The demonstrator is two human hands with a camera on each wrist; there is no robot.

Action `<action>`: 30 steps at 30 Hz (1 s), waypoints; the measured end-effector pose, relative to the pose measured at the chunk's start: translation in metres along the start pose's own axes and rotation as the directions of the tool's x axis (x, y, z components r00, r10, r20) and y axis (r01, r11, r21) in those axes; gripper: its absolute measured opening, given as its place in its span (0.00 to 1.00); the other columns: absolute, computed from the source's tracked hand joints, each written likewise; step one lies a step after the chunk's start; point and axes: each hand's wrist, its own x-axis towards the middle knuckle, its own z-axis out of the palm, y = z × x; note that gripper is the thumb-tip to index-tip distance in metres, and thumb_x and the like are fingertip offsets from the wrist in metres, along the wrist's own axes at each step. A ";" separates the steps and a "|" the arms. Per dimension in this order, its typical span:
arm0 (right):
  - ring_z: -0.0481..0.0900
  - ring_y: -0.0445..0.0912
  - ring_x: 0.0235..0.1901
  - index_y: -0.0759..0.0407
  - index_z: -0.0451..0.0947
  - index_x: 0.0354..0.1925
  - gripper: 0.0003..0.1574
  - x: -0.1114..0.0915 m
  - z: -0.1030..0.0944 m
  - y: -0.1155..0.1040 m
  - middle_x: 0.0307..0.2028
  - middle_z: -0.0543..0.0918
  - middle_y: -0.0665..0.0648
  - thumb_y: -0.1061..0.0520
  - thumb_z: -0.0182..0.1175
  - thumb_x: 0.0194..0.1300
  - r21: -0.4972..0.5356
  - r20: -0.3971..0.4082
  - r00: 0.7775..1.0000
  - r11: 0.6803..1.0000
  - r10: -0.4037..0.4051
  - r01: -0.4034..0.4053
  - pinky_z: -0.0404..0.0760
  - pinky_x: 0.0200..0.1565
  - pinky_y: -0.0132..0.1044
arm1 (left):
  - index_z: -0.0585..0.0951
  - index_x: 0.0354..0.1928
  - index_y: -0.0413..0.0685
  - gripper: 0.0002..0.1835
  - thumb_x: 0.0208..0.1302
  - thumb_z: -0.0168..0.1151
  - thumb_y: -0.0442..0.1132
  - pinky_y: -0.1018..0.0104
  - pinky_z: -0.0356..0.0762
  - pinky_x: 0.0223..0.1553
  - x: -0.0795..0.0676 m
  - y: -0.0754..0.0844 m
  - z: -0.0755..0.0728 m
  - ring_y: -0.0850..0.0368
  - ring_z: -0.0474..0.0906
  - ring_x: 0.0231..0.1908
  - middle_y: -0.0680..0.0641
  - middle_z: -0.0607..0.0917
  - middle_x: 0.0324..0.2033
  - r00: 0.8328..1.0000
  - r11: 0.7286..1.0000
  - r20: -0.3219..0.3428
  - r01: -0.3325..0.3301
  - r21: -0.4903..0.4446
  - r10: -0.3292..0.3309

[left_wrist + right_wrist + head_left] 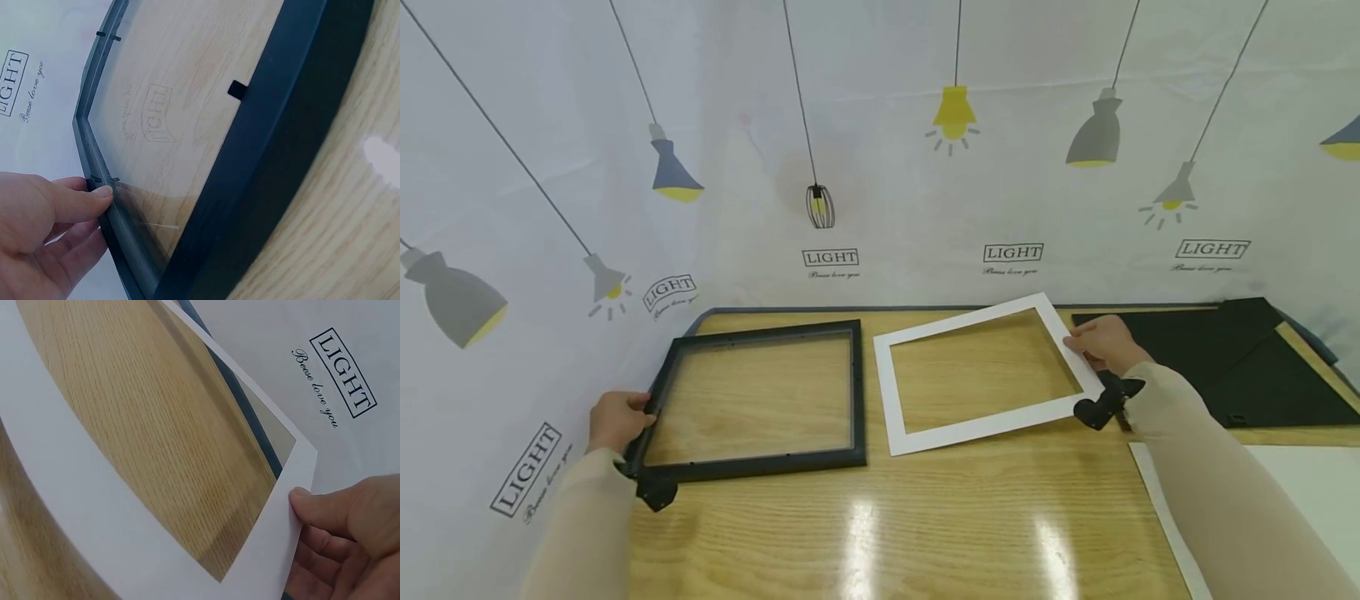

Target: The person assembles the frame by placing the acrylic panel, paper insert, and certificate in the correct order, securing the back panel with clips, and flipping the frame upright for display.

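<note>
A black picture frame (752,471) with a clear pane lies on the left of the wooden table, small black tabs along its inner edge. My left hand (617,419) grips its left side, the thumb (100,191) on top and the fingers round the outer edge. To the right, a white picture mat (985,423) with a rectangular opening is tilted, its right side raised off the table. My right hand (1103,343) pinches that right side, thumb (319,509) on the near face and fingers behind it.
At the right, a black backing board (1210,367) lies partly behind the right wrist. A white sheet (1292,475) lies in front of it, under the right forearm. Behind the wooden table (940,525) hangs a white backdrop (887,167) printed with lamps.
</note>
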 end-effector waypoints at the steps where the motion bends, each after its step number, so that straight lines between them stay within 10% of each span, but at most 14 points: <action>1: 0.71 0.42 0.25 0.75 0.68 0.55 0.28 0.000 0.000 0.000 0.32 0.73 0.56 0.59 0.58 0.60 0.006 -0.002 1.000 1.000 0.005 -0.005 0.77 0.29 0.35 | 0.70 0.53 0.23 0.23 0.56 0.59 0.26 0.44 0.71 0.45 0.000 0.001 0.000 0.29 0.67 0.50 0.24 0.71 0.51 1.000 1.000 0.001 0.005 0.000 -0.005; 12: 0.76 0.39 0.23 0.76 0.65 0.57 0.28 -0.013 -0.008 -0.005 0.26 0.77 0.50 0.59 0.56 0.64 0.043 0.069 0.997 0.998 -0.040 0.037 0.79 0.32 0.38 | 0.70 0.53 0.23 0.23 0.55 0.60 0.25 0.44 0.71 0.45 -0.002 0.002 -0.001 0.29 0.67 0.50 0.24 0.71 0.51 1.000 1.000 0.013 0.020 -0.001 -0.020; 30: 0.76 0.39 0.28 0.77 0.61 0.60 0.31 -0.024 -0.016 -0.002 0.42 0.76 0.61 0.56 0.52 0.67 0.032 0.079 0.992 0.995 -0.094 0.092 0.78 0.40 0.43 | 0.70 0.53 0.23 0.23 0.55 0.60 0.26 0.44 0.71 0.45 0.000 0.001 -0.001 0.30 0.67 0.49 0.24 0.71 0.50 1.000 1.000 0.007 0.015 0.003 -0.015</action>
